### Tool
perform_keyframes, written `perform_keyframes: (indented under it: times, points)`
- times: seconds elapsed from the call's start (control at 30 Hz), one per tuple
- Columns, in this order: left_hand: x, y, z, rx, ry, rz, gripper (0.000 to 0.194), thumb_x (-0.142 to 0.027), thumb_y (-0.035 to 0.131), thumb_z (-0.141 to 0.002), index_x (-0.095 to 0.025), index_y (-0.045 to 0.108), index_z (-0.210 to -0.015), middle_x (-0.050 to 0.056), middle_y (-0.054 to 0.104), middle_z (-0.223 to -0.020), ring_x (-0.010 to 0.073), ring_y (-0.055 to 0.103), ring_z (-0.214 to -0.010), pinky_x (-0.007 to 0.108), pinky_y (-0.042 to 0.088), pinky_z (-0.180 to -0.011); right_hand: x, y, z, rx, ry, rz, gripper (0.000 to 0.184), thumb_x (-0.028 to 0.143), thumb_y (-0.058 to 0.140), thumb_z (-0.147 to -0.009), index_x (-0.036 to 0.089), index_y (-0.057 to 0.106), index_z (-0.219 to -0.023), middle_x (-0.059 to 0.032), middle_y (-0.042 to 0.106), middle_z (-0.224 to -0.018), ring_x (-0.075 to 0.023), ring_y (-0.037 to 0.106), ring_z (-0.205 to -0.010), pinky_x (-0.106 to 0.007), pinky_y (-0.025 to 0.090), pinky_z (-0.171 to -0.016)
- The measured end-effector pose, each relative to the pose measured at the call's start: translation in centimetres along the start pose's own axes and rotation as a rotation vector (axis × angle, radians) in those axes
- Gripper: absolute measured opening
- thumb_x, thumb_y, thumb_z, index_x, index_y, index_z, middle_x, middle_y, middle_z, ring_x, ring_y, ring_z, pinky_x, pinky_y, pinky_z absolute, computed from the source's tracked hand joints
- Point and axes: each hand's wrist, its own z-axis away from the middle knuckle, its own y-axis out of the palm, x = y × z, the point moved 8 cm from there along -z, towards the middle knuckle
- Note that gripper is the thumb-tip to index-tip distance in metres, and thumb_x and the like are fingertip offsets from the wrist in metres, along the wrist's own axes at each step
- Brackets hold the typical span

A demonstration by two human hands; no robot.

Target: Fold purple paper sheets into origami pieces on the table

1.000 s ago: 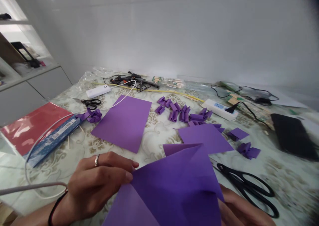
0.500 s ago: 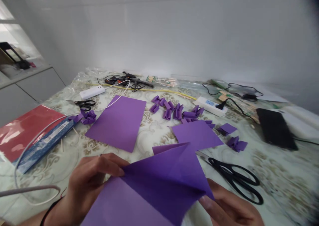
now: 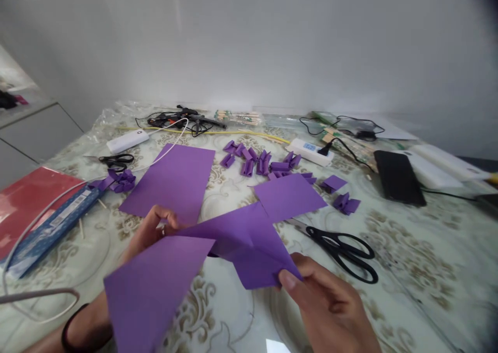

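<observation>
Up close, the right hand (image 3: 330,306) pinches the lower corner of a folded purple sheet (image 3: 241,239), thumb on top. Left hand (image 3: 150,231) grips the sheet's opposite side, fingers curled over the paper — a ring shows on one finger. Sheet is held just above the worktop (image 3: 408,270), partly unfolded: one big flap hangs down to the left, a pointed flap reaches right. Creases show across it. Below and right of the hands, bare patterned cloth. Black scissors (image 3: 338,246) lie just right of the sheet. Farther out — a flat purple sheet (image 3: 171,181), a smaller purple piece (image 3: 290,197), a scatter of small folded purple units (image 3: 257,161).
</observation>
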Motion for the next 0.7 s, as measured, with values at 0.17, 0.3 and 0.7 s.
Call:
perform_keyframes:
  times: [0.17,0.3,0.7]
  points:
    - [0.5,0.4,-0.1,0.000,-0.008,-0.051,0.053,-0.015,0.093,-0.082,-0.031,0.066,-0.125,-0.004,0.076,-0.083,0.0131,0.070,-0.063,0.020,0.057,-0.062,0.2,2.0,-0.5,0.064,0.025,0.047,0.035,0.052,0.074,-0.100,0.024,0.071,-0.079,-0.0005,0.064,-0.077,-0.0173,0.057,-0.072,-0.028,0.048,-0.065]
    - [1.1,1.7,-0.1,-0.005,-0.020,-0.160,0.032,-0.026,0.091,-0.083,-0.023,0.078,-0.112,0.001,0.081,-0.085,0.0233,0.077,-0.085,0.033,0.064,-0.085,0.8,3.8,-0.6,0.131,0.060,0.104,0.040,0.055,0.072,-0.098,0.022,0.063,-0.075,0.0021,0.055,-0.071,-0.0155,0.049,-0.068,-0.028,0.042,-0.063]
    - [2.6,5.1,-0.4,0.061,-0.070,-0.170,0.017,-0.027,0.093,-0.084,-0.019,0.081,-0.093,0.002,0.081,-0.089,0.0195,0.074,-0.084,0.030,0.059,-0.081,2.5,4.9,-0.1,0.178,-0.011,0.273,0.045,0.050,0.066,-0.099,0.023,0.052,-0.065,0.0029,0.048,-0.063,-0.0148,0.046,-0.062,-0.027,0.035,-0.054]
